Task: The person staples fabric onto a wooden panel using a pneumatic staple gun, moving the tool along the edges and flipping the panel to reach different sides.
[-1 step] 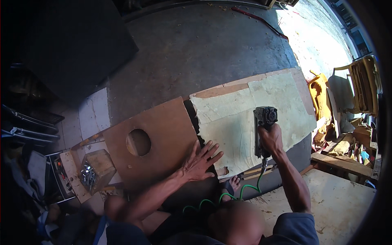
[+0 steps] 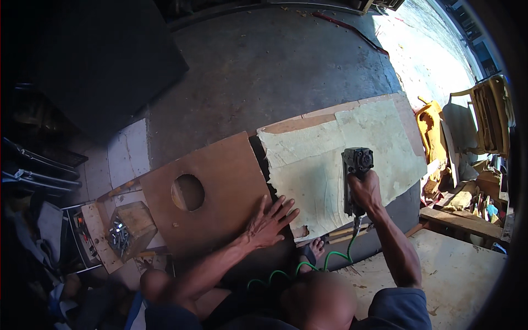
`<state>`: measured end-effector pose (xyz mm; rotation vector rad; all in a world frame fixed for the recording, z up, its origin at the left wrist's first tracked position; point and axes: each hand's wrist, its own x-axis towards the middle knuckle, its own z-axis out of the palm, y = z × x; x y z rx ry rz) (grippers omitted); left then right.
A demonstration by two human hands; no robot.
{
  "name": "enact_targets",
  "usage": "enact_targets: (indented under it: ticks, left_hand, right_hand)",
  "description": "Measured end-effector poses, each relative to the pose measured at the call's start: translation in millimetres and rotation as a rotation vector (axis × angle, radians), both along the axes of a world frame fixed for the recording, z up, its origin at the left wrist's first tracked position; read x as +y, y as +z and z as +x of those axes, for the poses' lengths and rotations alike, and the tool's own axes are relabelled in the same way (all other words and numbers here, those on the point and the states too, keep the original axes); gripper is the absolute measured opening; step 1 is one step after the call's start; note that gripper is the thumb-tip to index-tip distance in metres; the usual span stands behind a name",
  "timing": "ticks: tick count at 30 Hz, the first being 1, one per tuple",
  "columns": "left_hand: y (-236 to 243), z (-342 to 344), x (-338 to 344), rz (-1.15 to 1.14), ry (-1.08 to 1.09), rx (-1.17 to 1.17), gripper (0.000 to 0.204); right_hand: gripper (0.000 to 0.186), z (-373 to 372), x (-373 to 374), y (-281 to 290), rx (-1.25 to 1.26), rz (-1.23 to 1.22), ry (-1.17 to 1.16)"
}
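In my right hand [image 2: 364,191] is a black air staple gun [image 2: 358,165], held upright by its grip. It stands over a pale, creased sheet [image 2: 308,170] with a ragged left edge. A green coiled air hose [image 2: 340,254] runs from the handle's lower end back toward my body. My left hand [image 2: 269,223] lies flat with fingers spread, on the right end of a brown board [image 2: 220,159] and across the dark gap beside the pale sheet. The board has a round hole [image 2: 188,192] cut through it. The gun's nose against the sheet is hard to make out.
Left of the board stands a wooden box [image 2: 132,228] with metal staples or fasteners in it. A wooden tray of tools [image 2: 85,236] is beside that. Scrap wood and yellow foam [image 2: 429,126] are piled at right. A plywood sheet [image 2: 440,275] lies at lower right.
Almost nothing differs. The staple gun and both hands have shifted very slightly, with the left hand still spread flat and the right still gripping the gun.
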<state>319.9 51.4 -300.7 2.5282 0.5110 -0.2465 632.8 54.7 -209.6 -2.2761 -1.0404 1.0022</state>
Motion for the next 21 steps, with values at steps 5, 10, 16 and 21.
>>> enact_targets:
  ticks: [5, 10, 16, 21]
  left_hand:
    - [-25.2, -2.8, 2.8, 0.149, 0.222, -0.092, 0.073]
    - [-28.3, 20.4, 38.3, 0.182, 0.361, -0.222, 0.074]
    - [-35.5, 23.7, 49.7, 0.222, 0.403, -0.281, 0.072]
    - [-27.8, 21.1, 43.7, 0.179, 0.366, -0.193, 0.073]
  right_hand:
    - [0.029, -37.6, -28.6, 12.3, 0.135, -0.076, 0.063]
    - [0.024, -74.4, -44.1, 14.5, 0.207, -0.131, 0.187]
    - [0.029, -97.2, -48.4, -26.4, 0.088, -0.141, 0.29]
    - [0.035, -108.0, -46.6, -46.4, -0.004, -0.078, 0.318]
